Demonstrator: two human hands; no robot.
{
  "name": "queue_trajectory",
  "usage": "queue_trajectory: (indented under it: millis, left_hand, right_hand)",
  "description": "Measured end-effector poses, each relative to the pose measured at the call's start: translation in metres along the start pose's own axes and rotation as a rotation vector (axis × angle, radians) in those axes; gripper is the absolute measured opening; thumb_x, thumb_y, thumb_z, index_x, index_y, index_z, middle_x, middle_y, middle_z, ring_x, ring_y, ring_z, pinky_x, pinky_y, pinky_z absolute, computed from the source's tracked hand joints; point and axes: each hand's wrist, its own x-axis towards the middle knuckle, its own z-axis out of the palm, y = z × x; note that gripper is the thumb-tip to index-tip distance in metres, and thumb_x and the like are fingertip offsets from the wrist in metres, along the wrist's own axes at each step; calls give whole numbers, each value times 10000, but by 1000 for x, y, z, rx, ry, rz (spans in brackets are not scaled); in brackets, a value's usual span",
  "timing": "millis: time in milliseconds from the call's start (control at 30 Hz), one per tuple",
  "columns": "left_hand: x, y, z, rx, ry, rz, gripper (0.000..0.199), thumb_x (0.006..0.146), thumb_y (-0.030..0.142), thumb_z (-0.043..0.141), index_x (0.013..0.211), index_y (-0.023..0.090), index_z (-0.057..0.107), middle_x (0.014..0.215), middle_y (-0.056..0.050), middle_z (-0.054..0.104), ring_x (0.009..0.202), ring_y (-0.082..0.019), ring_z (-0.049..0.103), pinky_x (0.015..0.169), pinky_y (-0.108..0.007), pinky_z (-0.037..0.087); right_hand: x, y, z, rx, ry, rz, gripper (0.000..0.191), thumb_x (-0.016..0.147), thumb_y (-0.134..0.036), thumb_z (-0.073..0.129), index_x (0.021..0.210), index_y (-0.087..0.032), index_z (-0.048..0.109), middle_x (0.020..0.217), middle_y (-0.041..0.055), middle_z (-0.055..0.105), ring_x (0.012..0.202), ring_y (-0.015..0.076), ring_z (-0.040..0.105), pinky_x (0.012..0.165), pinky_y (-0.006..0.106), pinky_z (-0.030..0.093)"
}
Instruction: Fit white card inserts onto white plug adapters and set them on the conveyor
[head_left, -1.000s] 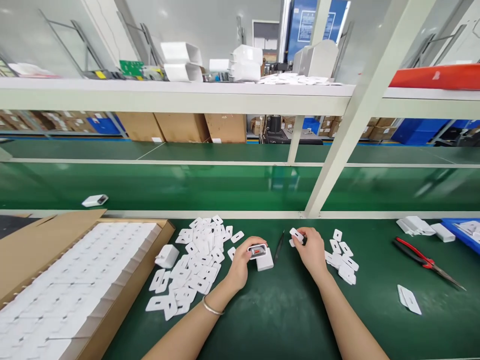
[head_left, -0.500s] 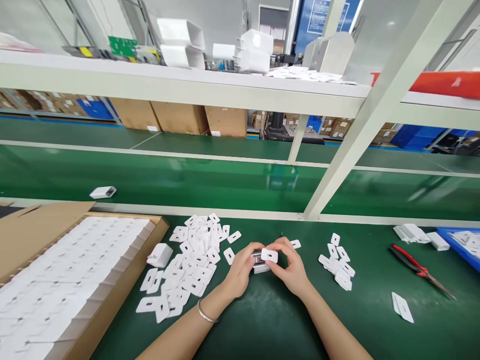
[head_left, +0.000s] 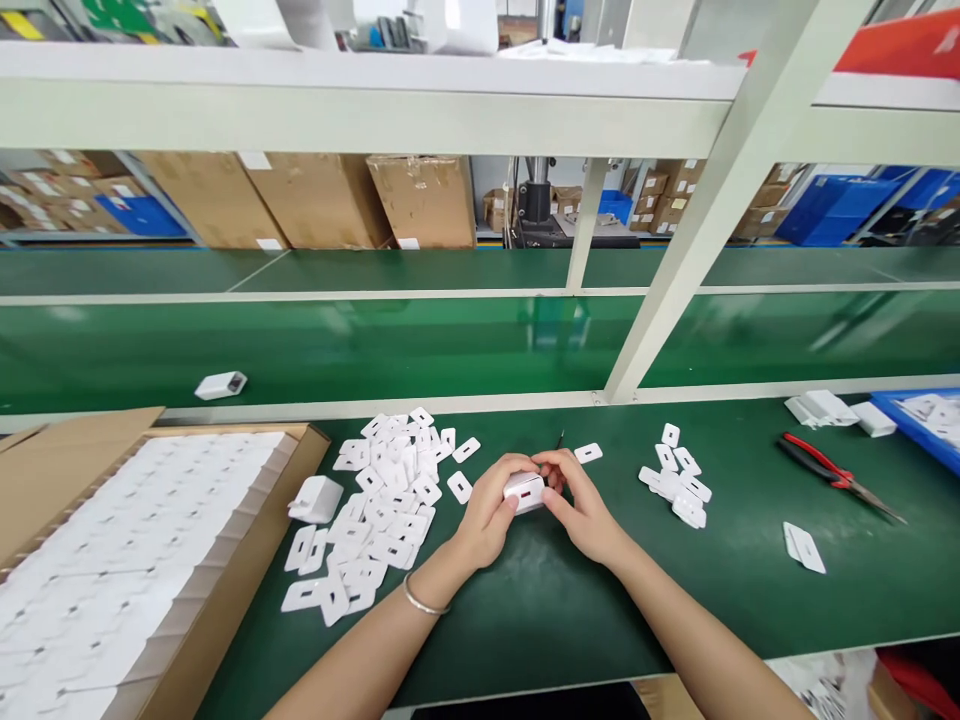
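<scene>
I hold a small white charger (head_left: pixel 524 491) just above the green surface (head_left: pixel 570 610), my left hand (head_left: pixel 486 510) curled around its left side and my right hand (head_left: pixel 581 507) pinching it from the right, fingers closed on it. A heap of white plates (head_left: pixel 382 510) lies just left, a smaller cluster (head_left: pixel 675 483) right, and red pliers (head_left: pixel 836 476) well apart.

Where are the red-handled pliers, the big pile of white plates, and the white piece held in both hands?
red-handled pliers (head_left: pixel 821 467): head view, on a red handle.
pile of white plates (head_left: pixel 390 490): head view, middle of the heap.
white piece (head_left: pixel 524 491): head view, its slotted front face.
</scene>
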Motion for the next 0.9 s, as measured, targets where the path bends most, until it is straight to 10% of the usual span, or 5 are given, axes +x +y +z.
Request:
queue_trajectory:
  millis: [633,900]
  left_hand:
    - [-1,3,11,181,-25,203,440,1081,445,392,1462,224,409,1328,-162,533,1241,-319,517,1010,-512,460]
    - [-7,-3,13,232,28,29,461,1083,512,352,1456,242,329,1413,-178,337,1346,-337,398,1042,-528,438]
  right_hand:
    - [-4,1,5,184,1,152,364,1030,-541,526,1243,-251,587,1045,40,665,917,198,614,841,346,489]
    - [-4,1,0,124,69,134,335,987,-515,602,1173,-238,579,1009,52,624,883,198,590,827,361,513]
